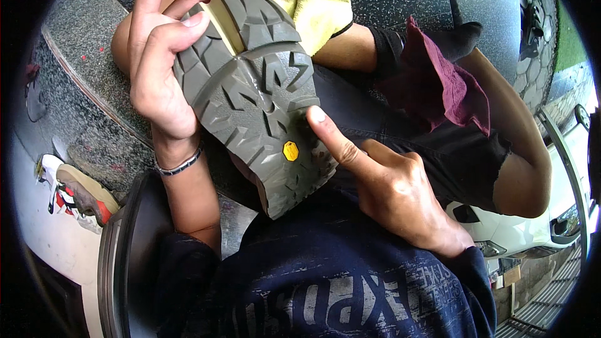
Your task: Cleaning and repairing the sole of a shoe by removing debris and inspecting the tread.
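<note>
Daylight is brightest far to the right of the right hand's (400, 194) index finger (336, 141), washing out the background around the white car (523, 231), and it glints off the skin behind that finger. The lugged shoe sole (250, 97) beside the fingertip looks crisp; well beyond the fingers, fisheye distortion bends edges toward black corners.

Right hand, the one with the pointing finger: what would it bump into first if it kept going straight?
The right hand would probably meet the shoe's dark lugged sole first; the fingertip may already touch it, though depth is unclear.
</note>
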{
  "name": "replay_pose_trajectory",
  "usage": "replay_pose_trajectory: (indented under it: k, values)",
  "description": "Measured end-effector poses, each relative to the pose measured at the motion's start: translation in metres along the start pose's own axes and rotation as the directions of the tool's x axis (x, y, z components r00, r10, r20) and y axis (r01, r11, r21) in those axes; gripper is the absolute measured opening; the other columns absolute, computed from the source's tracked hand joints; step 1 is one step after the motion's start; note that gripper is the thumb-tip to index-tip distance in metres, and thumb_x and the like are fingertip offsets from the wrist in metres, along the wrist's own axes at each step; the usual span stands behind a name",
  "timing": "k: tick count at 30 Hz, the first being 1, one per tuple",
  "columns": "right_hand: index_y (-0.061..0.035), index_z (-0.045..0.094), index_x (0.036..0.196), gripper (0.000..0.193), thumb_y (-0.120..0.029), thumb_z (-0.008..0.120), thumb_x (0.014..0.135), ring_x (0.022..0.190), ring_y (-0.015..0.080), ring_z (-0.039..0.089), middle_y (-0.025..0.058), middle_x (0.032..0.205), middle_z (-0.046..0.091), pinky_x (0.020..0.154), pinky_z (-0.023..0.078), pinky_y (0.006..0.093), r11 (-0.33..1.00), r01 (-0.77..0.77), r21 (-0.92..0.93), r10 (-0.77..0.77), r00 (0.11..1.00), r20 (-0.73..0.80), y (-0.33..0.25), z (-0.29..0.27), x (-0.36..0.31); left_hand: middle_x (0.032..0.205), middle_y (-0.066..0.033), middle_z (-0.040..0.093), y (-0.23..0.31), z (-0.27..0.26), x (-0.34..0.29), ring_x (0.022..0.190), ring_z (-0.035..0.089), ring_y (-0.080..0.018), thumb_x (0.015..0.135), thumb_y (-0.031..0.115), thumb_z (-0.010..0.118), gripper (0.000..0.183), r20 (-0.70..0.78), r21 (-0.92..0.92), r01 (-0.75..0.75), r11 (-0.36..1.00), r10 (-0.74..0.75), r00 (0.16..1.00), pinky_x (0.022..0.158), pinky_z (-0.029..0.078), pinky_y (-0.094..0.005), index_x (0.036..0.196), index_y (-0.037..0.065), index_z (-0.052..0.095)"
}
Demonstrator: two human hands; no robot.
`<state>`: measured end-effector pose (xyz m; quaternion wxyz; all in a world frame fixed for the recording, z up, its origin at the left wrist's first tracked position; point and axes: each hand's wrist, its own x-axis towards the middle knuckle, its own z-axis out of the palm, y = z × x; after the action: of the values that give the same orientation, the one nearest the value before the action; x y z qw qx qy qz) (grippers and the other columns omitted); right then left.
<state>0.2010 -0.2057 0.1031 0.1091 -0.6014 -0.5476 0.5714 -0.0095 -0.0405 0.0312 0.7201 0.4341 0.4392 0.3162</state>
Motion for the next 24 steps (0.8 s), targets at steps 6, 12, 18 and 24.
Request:
replay_pose_trajectory:
  k: [6, 12, 18, 24]
  values:
    - [-0.0285, 0.043, 0.157, 0.093, 0.015, 0.061, 0.076, 0.048, 0.0244, 0.054, 0.0064, 0.062, 0.045, 0.05, 0.053, 0.042, 0.993, 0.116, -0.024, -0.118, 0.971, -0.21, -0.003, 0.022, 0.041, 0.127, -0.0423, 0.057, -0.007, 0.004, 0.004, 0.113, 0.063, -0.0345, 0.088, 0.012, 0.041, 0.035, -0.007, 0.067, -0.023, 0.997, 0.024, 1.0, 0.106, 0.048, -0.0412, 0.12, 0.001, 0.032]
    - [-0.0271, 0.043, 0.157, 0.096, 0.018, 0.059, 0.074, 0.049, 0.0233, 0.055, 0.0069, 0.063, 0.047, 0.054, 0.054, 0.0422, 0.997, 0.008, 0.076, -0.006, 1.0, -0.028, -0.004, 0.009, 0.005, 0.127, -0.0418, 0.057, 0.002, 0.003, -0.005, 0.113, 0.064, -0.0347, 0.089, 0.012, 0.041, 0.037, 0.02, 0.012, 0.026, 1.0, -0.027, 0.999, 0.103, 0.05, -0.0405, 0.122, 0.001, 0.03]
    - [-0.0266, 0.043, 0.157, 0.096, 0.016, 0.062, 0.074, 0.049, 0.0224, 0.054, 0.0062, 0.063, 0.046, 0.054, 0.055, 0.0412, 0.996, 0.08, -0.03, -0.084, 0.987, -0.136, 0.003, 0.023, 0.029, 0.127, -0.0415, 0.057, -0.003, 0.009, 0.002, 0.113, 0.064, -0.0359, 0.089, 0.012, 0.041, 0.036, 0.016, 0.042, -0.001, 0.999, 0.001, 1.0, 0.104, 0.05, -0.0414, 0.122, 0.001, 0.032]
    - [0.0014, 0.047, 0.151, 0.052, -0.003, 0.06, 0.101, 0.084, 0.0136, 0.069, 0.0151, 0.093, 0.072, 0.081, 0.057, 0.0297, 0.884, 0.436, 0.172, -0.284, 0.79, -0.543, 0.03, 0.003, 0.079, 0.131, -0.042, 0.053, -0.001, -0.013, -0.002, 0.12, 0.061, -0.0453, 0.088, 0.01, 0.044, 0.043, 0.122, -0.197, 0.019, 0.98, 0.005, 0.993, 0.104, 0.052, -0.0499, 0.128, -0.001, 0.033]
